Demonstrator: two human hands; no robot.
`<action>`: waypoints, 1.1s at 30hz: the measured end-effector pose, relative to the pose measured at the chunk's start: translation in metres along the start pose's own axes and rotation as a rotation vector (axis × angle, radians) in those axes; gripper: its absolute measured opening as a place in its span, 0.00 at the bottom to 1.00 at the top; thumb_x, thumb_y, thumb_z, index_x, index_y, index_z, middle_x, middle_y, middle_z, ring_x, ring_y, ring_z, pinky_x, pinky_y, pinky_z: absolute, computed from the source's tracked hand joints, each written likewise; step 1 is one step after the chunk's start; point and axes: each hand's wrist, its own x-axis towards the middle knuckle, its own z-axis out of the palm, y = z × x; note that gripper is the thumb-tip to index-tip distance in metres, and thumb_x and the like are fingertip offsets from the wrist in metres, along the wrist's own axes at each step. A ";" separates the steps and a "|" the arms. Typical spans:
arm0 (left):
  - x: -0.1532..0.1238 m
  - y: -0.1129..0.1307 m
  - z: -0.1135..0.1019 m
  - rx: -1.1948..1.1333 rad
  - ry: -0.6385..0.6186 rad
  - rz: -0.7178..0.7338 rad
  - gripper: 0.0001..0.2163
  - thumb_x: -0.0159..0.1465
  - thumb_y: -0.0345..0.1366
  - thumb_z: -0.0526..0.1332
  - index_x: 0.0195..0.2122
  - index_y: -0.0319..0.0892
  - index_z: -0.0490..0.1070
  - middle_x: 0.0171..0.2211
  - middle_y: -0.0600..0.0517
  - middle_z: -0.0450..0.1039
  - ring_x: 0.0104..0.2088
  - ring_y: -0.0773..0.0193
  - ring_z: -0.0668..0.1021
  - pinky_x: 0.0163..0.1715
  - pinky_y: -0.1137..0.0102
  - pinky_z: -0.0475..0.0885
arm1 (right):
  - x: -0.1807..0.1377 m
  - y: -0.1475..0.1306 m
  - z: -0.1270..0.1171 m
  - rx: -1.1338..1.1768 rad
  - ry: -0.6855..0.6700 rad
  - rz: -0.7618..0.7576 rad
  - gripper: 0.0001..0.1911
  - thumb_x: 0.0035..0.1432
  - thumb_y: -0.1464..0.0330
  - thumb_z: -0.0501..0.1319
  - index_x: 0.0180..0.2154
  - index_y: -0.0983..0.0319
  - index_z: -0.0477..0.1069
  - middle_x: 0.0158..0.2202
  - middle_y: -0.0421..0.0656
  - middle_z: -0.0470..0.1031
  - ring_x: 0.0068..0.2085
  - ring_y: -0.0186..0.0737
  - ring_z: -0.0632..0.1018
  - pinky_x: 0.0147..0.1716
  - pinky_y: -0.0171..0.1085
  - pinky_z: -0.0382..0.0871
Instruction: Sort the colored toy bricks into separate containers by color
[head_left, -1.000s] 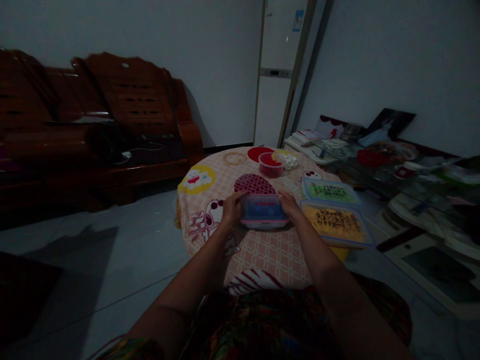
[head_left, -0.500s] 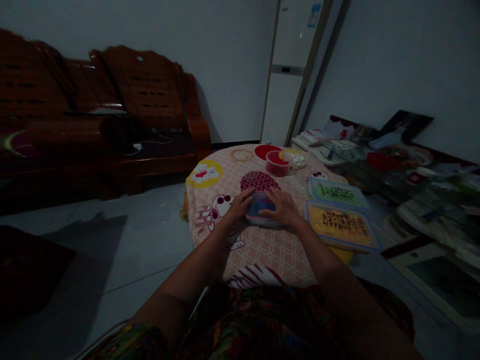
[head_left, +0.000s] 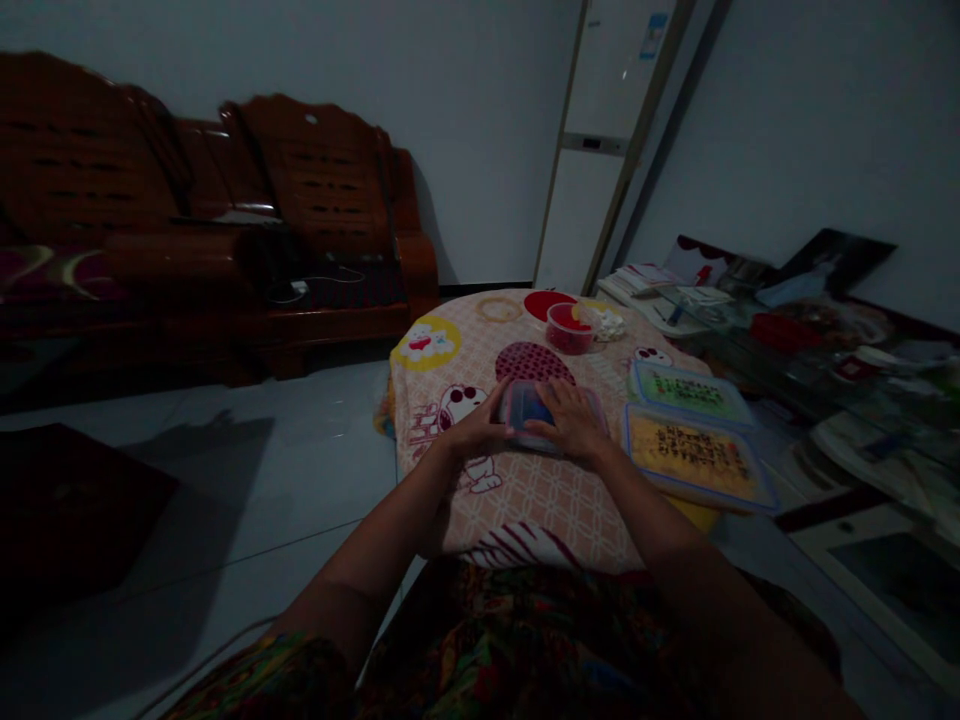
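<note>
While the left hand [head_left: 472, 432] cups the left end of the plastic box [head_left: 525, 403], the right hand [head_left: 574, 425] lies flat and spread on its lid. The box sits mid-table on the patterned cloth [head_left: 525, 500]. It looks light, stiff and smooth, probably slippery; its short ends seem the surest hold. Two larger lidded containers [head_left: 694, 455] lie just to the right.

At the centre of the frame, the left hand [head_left: 480, 432] clasps the left end of a blue-lidded container [head_left: 527, 404] on the patterned table [head_left: 525, 500] while the right hand [head_left: 574, 425] lies flat on its lid, with a yellow-lidded box [head_left: 697, 458] just to the right and a green-lidded box [head_left: 690, 392] above that.
</note>
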 end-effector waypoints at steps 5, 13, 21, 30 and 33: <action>-0.005 -0.004 0.002 0.337 0.018 0.110 0.65 0.37 0.39 0.79 0.73 0.39 0.42 0.72 0.34 0.43 0.70 0.38 0.53 0.67 0.53 0.54 | 0.003 0.011 0.000 0.046 -0.101 -0.068 0.60 0.45 0.41 0.68 0.71 0.59 0.49 0.73 0.58 0.42 0.72 0.64 0.46 0.68 0.58 0.40; 0.017 -0.005 0.017 0.163 0.180 0.099 0.57 0.43 0.38 0.76 0.72 0.46 0.46 0.70 0.42 0.55 0.64 0.43 0.66 0.62 0.54 0.65 | 0.032 0.036 -0.021 0.218 -0.227 -0.064 0.55 0.46 0.43 0.67 0.70 0.57 0.53 0.72 0.52 0.50 0.71 0.61 0.52 0.68 0.55 0.46; 0.027 -0.002 0.018 0.100 0.220 0.131 0.38 0.50 0.41 0.73 0.64 0.47 0.65 0.63 0.44 0.65 0.60 0.48 0.71 0.60 0.57 0.67 | 0.056 0.040 -0.037 0.315 -0.312 -0.108 0.49 0.52 0.45 0.65 0.69 0.59 0.56 0.67 0.54 0.62 0.65 0.60 0.66 0.64 0.56 0.57; 0.038 -0.001 0.010 0.049 0.268 0.100 0.28 0.41 0.38 0.74 0.47 0.44 0.75 0.53 0.47 0.73 0.53 0.51 0.75 0.53 0.61 0.71 | 0.036 0.025 -0.030 0.147 -0.058 -0.197 0.34 0.58 0.51 0.64 0.61 0.58 0.67 0.57 0.51 0.74 0.54 0.53 0.75 0.54 0.49 0.67; 0.039 0.003 0.014 -0.031 0.275 0.042 0.29 0.42 0.37 0.73 0.48 0.44 0.73 0.46 0.48 0.75 0.47 0.54 0.77 0.47 0.60 0.74 | 0.011 0.013 -0.023 -0.110 0.129 -0.218 0.41 0.55 0.54 0.68 0.64 0.65 0.61 0.60 0.57 0.70 0.57 0.57 0.71 0.57 0.52 0.61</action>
